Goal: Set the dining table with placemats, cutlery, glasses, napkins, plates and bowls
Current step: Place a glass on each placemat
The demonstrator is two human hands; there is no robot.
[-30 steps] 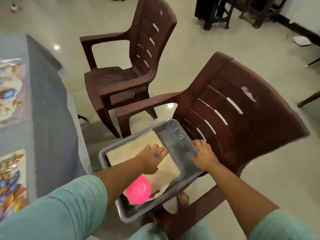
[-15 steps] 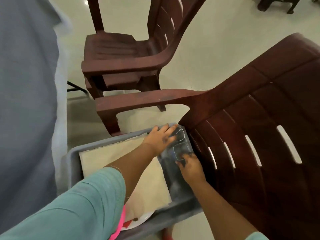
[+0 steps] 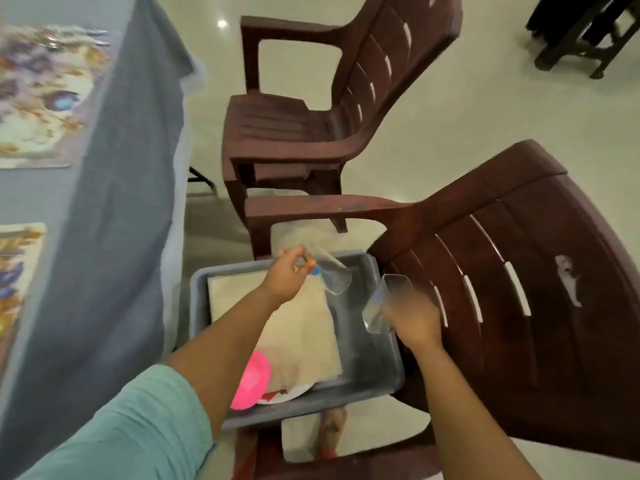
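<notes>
Glasses: one clear glass [image 3: 330,271] gripped in left hand [image 3: 289,275], second glass [image 3: 381,306] gripped in right hand [image 3: 414,317], both above grey tub [image 3: 367,382] on brown chair [image 3: 519,289]. Counter [image 3: 86,168] left, floral placemats [image 3: 38,95]. Tub holds beige napkins [image 3: 298,327], pink bowl [image 3: 252,382].

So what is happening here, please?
A person is setting a table. Each hand holds a clear glass above a grey tray on a brown chair: the left hand grips one glass, the right hand grips another glass. Beige napkins and a pink bowl lie in the tray. Placemats lie on the table.
</notes>
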